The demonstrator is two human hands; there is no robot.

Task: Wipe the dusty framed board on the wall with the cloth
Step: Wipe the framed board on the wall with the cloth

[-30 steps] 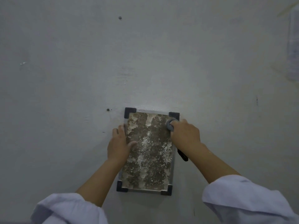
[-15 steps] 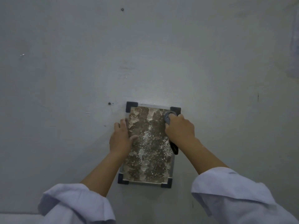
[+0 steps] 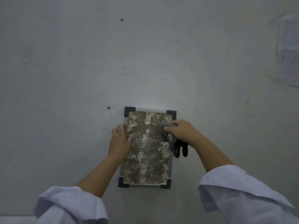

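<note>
A small framed board (image 3: 146,159) hangs on the grey wall, its brown face blotched with white dust and its corners capped in dark plastic. My left hand (image 3: 120,139) lies flat along the board's left edge, thumb resting on the face. My right hand (image 3: 181,130) grips a bunched grey cloth (image 3: 169,138) and presses it against the upper right of the board. A loose end of the cloth hangs down past the right frame edge.
The wall (image 3: 80,78) is bare grey with a few small screws or holes, one (image 3: 108,108) just left of the board's top corner. A pale sheet of paper (image 3: 288,52) is stuck at the far right. White sleeves cover both forearms near the bottom.
My right hand has slid the cloth down from the top right corner to lower on the board's right side, and more cloth now hangs loose. The left hand has stayed on the left edge.
</note>
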